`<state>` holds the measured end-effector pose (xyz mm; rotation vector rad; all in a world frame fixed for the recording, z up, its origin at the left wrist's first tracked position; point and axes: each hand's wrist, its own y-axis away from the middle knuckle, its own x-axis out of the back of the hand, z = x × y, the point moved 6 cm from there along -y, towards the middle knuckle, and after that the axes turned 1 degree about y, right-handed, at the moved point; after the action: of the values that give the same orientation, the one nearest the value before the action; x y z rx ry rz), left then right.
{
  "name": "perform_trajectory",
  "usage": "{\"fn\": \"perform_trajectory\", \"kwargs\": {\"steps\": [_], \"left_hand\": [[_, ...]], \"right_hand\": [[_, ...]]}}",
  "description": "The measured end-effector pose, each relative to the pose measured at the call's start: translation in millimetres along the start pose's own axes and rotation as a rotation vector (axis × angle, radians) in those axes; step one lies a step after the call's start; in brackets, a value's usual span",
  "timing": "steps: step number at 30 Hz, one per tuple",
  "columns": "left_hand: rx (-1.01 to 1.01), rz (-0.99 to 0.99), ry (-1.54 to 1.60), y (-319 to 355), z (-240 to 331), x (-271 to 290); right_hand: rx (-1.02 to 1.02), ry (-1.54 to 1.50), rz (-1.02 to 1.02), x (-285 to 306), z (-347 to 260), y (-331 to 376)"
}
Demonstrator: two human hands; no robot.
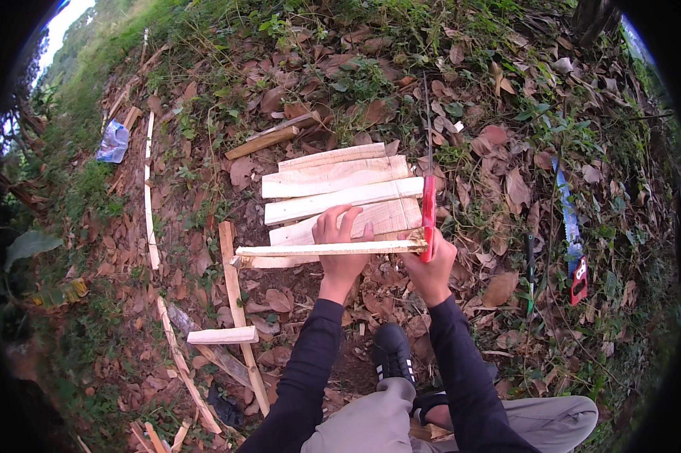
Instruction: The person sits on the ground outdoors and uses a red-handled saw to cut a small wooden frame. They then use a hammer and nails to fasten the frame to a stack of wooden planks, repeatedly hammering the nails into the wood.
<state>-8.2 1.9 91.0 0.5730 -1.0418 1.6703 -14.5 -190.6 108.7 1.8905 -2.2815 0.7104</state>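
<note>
My left hand (339, 260) grips a narrow wooden board (295, 249) turned on edge, with the fingers beyond it and the palm partly hidden behind it. At the board's right end, my right hand (435, 270) is closed round the lower part of a red-handled saw (429, 208). Its thin blade is seen edge-on and points away from me. The board's end touches or lies very close to the red handle; I cannot tell which. Just beyond both hands, several pale sawn boards (333, 180) lie side by side on the ground.
Another red-handled saw (571, 226) lies at the right, beside a dark-handled, slender tool (531, 268). Long wooden strips (151, 196) and a short block (222, 335) lie at the left. A clear plastic bag (114, 142) rests at the far left. Dry leaves and weeds cover the ground.
</note>
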Motion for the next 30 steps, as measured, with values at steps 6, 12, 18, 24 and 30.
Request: {"fn": "perform_trajectory", "kwargs": {"steps": [6, 12, 18, 24, 30], "left_hand": [[-0.025, -0.193, -0.318, -30.3, -39.9, -60.5], [-0.003, -0.195, -0.330, -23.2, -21.1, -69.6], [0.017, -0.220, -0.318, -17.9, -26.6, -61.9], [0.018, -0.228, -0.316, -18.3, -24.9, -68.2], [0.039, -0.208, -0.291, -19.6, -30.2, -60.9]], "right_hand": [[0.053, 0.111, -0.075, 42.9, -23.4, -4.5], [-0.078, 0.153, 0.100, 118.3, -20.0, 43.2], [-0.211, 0.229, 0.232, 150.2, 4.7, 86.3], [-0.279, 0.259, 0.273, 177.1, 34.2, 86.8], [-0.261, 0.255, 0.296, 174.2, 4.1, 64.5]]}}
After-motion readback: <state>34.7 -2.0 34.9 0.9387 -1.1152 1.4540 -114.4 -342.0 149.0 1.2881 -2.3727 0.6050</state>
